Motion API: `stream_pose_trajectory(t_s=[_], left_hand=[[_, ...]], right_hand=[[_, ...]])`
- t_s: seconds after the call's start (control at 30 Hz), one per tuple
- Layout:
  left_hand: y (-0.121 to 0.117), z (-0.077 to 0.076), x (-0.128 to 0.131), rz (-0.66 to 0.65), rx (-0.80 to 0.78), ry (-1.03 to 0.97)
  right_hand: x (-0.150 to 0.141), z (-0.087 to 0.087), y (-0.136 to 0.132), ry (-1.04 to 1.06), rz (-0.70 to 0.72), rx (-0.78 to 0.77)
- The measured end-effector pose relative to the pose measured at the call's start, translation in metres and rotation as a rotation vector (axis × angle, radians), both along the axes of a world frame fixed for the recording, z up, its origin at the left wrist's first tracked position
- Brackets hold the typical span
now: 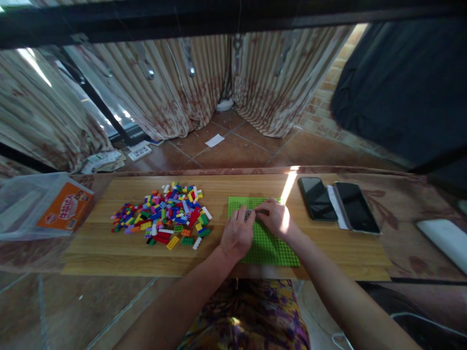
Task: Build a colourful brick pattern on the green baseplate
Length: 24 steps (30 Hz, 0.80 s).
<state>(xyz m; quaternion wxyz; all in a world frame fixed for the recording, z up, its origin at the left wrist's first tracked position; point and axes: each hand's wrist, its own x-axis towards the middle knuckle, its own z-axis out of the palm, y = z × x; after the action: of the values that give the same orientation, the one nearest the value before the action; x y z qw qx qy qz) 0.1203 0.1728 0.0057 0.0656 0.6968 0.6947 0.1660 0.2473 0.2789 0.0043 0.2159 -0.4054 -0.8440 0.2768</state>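
Note:
A green studded baseplate [270, 248] lies on the wooden board in front of me. Over its left half is my left hand [239, 231], its fingers closed around a small greyish toy brick [247, 214]. My right hand [275, 218] reaches in from the right, thumb and fingertips pinched together at the same brick. Whether the right fingers hold that brick or another small piece is hidden. Left of the plate, a loose heap of colourful toy bricks [164, 211] spreads over the board.
Two dark phones, one [316, 198] beside the other [357, 206], lie right of the plate with white paper between them. A clear plastic bin [32, 206] with an orange label stands at the far left. At the far right rests a white object [443, 240].

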Motion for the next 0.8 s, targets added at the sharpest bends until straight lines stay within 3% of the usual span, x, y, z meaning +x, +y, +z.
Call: stream_pose_trajectory(t_s=[0.23, 0.3, 0.4, 0.57, 0.7, 0.8], left_hand=[[-0.012, 0.006, -0.011, 0.024, 0.066, -0.205], [-0.023, 0.01, -0.015, 0.062, 0.094, -0.263], [-0.041, 0.013, -0.016, 0.111, 0.113, -0.272], [-0.068, 0.0, -0.01, 0.063, 0.087, -0.206], [-0.079, -0.012, -0.007, 0.011, 0.076, -0.177], [-0.081, -0.014, -0.007, 0.011, 0.064, -0.177]], right_hand=[[0.025, -0.004, -0.013, 0.143, -0.095, -0.012], [0.033, -0.002, -0.02, 0.123, -0.147, 0.056], [0.035, 0.001, -0.032, 0.076, -0.112, 0.226], [0.018, -0.008, -0.05, 0.059, 0.021, 0.395], [0.011, -0.021, -0.056, 0.05, 0.059, 0.409], [0.012, -0.021, -0.058, 0.068, 0.033, 0.393]])
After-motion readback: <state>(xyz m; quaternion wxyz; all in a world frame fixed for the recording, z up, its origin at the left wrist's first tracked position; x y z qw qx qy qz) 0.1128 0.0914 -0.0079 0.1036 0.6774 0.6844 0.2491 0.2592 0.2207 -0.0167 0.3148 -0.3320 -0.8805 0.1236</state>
